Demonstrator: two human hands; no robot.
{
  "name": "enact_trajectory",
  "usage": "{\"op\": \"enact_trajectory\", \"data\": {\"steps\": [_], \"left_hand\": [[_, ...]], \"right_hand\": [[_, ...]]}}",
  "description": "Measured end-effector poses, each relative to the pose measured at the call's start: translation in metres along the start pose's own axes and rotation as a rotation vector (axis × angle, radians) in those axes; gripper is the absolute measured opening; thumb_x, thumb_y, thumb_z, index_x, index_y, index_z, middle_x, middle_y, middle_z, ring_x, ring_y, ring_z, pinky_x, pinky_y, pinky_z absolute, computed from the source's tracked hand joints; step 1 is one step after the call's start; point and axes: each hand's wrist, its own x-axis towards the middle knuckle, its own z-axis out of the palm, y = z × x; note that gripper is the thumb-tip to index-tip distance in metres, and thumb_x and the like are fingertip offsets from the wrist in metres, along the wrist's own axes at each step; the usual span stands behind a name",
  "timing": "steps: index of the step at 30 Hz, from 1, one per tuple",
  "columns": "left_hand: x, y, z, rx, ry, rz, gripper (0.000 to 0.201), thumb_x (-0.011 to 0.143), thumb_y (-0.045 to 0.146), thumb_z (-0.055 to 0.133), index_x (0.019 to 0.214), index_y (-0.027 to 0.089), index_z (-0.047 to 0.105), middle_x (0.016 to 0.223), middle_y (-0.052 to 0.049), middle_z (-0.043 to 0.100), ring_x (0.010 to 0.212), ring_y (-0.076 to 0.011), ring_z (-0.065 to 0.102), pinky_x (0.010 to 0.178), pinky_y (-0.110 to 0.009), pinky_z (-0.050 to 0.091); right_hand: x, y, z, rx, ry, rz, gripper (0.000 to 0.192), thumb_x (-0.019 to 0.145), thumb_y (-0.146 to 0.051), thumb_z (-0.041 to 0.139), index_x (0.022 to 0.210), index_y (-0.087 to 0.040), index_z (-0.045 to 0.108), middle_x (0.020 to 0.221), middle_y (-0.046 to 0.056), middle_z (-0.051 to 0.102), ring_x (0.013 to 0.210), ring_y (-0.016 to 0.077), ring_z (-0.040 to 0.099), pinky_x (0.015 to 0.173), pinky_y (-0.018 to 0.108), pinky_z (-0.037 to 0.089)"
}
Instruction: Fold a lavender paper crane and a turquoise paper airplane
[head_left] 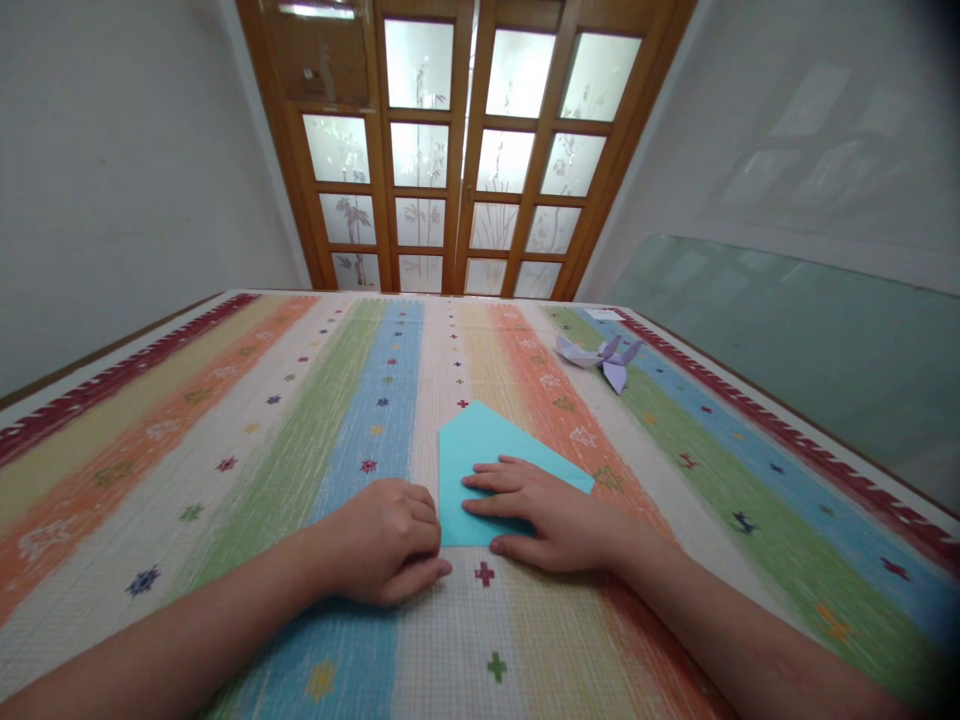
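A folded sheet of turquoise paper (480,447) lies flat on the patterned tablecloth (465,640) in front of me. Its left and bottom edges are straight, its top comes to a blunt point, and a long slanted edge runs down to the right. My right hand (544,512) rests on the paper with its fingers spread, palm down. At the paper's lower left edge is my left hand (394,540), its fingers curled under and its thumb near the bottom corner. Nothing shows in its curled fingers.
Two folded lilac paper figures (577,352) (615,365) stand farther back on the right. A small white piece (602,314) lies near the far right corner. Wooden doors (461,150) with frosted panes are beyond the table, and a pale green panel (787,330) leans along the right wall.
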Motion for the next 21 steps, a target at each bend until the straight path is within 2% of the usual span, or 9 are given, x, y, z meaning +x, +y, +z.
{"op": "enact_trajectory", "data": {"steps": [2,5,7,10,13,16,21], "left_hand": [[0.001,-0.001,-0.001,0.055,0.007,-0.038,0.024,0.094,0.027,0.052,0.078,0.017,0.066,0.071,-0.006,0.067,0.073,-0.0206,0.063,0.072,-0.034,0.051],[0.002,-0.002,-0.001,0.127,0.041,-0.148,0.021,0.095,0.030,0.053,0.099,0.016,0.068,0.093,-0.009,0.071,0.089,-0.0244,0.063,0.081,-0.039,0.051],[0.003,-0.004,0.000,0.170,0.075,-0.260,0.031,0.094,0.038,0.058,0.112,0.015,0.066,0.106,-0.011,0.070,0.100,-0.0284,0.061,0.088,-0.044,0.050],[0.003,-0.006,0.004,0.237,0.106,-0.391,0.048,0.087,0.052,0.064,0.114,0.013,0.065,0.113,-0.015,0.069,0.106,-0.0339,0.059,0.092,-0.050,0.049],[0.002,-0.008,0.009,0.275,0.124,-0.415,0.054,0.083,0.059,0.067,0.113,0.015,0.066,0.117,-0.015,0.068,0.110,-0.0355,0.059,0.095,-0.052,0.047],[0.002,-0.008,0.014,0.280,0.134,-0.410,0.061,0.081,0.060,0.068,0.121,0.016,0.064,0.125,-0.016,0.066,0.117,-0.0367,0.056,0.101,-0.055,0.043],[0.001,-0.008,0.015,0.212,0.068,-0.437,0.065,0.083,0.053,0.068,0.136,0.016,0.057,0.145,-0.018,0.053,0.134,-0.0387,0.045,0.110,-0.060,0.034]], "right_hand": [[0.000,0.000,0.000,-0.004,-0.004,0.001,0.051,0.092,-0.037,0.064,0.141,-0.028,0.056,0.149,0.008,0.052,0.138,0.0285,0.046,0.118,0.055,0.024],[0.001,-0.003,0.000,-0.012,0.020,0.001,0.050,0.092,-0.037,0.064,0.140,-0.027,0.057,0.147,0.009,0.054,0.135,0.0279,0.049,0.116,0.053,0.027],[0.002,-0.006,0.001,-0.033,0.051,0.018,0.047,0.093,-0.039,0.063,0.138,-0.026,0.059,0.144,0.010,0.057,0.132,0.0278,0.051,0.113,0.050,0.032],[0.004,-0.013,0.004,-0.084,0.103,0.075,0.041,0.094,-0.040,0.061,0.133,-0.026,0.063,0.140,0.010,0.060,0.127,0.0286,0.055,0.107,0.049,0.038],[0.006,-0.014,0.008,-0.125,0.161,0.115,0.037,0.096,-0.039,0.058,0.130,-0.026,0.064,0.138,0.011,0.061,0.123,0.0291,0.057,0.102,0.049,0.042],[0.006,-0.008,0.009,-0.152,0.243,0.139,0.037,0.096,-0.035,0.058,0.132,-0.025,0.063,0.136,0.011,0.062,0.121,0.0287,0.057,0.101,0.049,0.044],[0.003,0.005,0.006,-0.190,0.296,0.160,0.041,0.093,-0.034,0.064,0.133,-0.024,0.061,0.136,0.012,0.061,0.123,0.0298,0.056,0.103,0.051,0.043]]}}
